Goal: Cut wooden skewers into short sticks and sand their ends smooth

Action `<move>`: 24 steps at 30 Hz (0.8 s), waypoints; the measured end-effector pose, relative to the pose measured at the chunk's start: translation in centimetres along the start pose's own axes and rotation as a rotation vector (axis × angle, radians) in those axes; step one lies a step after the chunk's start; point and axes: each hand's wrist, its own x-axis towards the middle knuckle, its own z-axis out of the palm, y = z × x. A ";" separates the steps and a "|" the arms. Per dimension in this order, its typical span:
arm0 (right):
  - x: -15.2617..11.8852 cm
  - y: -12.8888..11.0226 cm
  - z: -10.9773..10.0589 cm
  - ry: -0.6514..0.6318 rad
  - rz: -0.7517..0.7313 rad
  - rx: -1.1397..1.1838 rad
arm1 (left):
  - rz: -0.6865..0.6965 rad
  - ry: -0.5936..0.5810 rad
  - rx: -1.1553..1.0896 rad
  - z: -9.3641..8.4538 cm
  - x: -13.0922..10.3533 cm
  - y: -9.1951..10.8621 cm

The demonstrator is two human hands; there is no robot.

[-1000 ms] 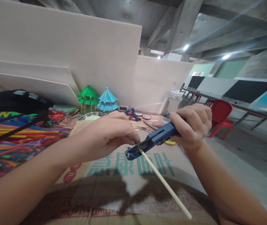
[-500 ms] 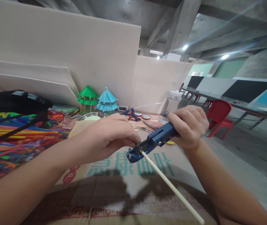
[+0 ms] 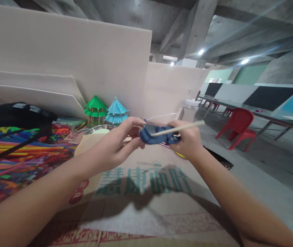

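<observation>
My right hand (image 3: 186,137) is wrapped round the handles of blue hand shears (image 3: 159,133), raised over the cardboard. A thin pale wooden stick (image 3: 182,128) sits at the jaws and points to the right, across the front of my right hand. My left hand (image 3: 127,139) is closed at the left end of the shears, thumb below and fingers above, gripping about where the stick passes through. The fingertips and the stick's far end are partly hidden behind the jaws.
Printed cardboard (image 3: 146,206) covers the work surface. Colourful pipe cleaners (image 3: 28,154) lie on the left by a black bag (image 3: 18,115). Green (image 3: 95,106) and blue (image 3: 116,109) model pavilions stand behind, with a clear jar (image 3: 189,111) further right. A red chair (image 3: 239,127) is beyond.
The shears have turned and moved up and away from me, my right hand shifting left with them. The stick has swung from pointing down toward me to pointing right. My left hand stays beside the jaws.
</observation>
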 end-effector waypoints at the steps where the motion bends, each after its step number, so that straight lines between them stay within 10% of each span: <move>1: 0.0 -0.3 0.4 -0.076 0.115 0.095 | -0.030 0.006 -0.098 0.1 0.0 -0.5; 5: 0.3 -1.5 1.8 -0.352 0.475 0.438 | -0.173 -0.052 -0.318 -0.8 0.4 -2.0; 13: 0.7 -3.2 2.0 -0.619 0.681 0.670 | -0.257 -0.176 -0.640 -3.2 0.6 -2.7; 19: 1.2 -4.9 1.6 -0.685 0.677 0.805 | -0.322 -0.167 -0.912 -2.5 0.6 -2.5; 24: 0.4 -4.0 1.7 -0.452 0.338 0.435 | -0.268 -0.208 -0.842 -3.0 0.4 -1.5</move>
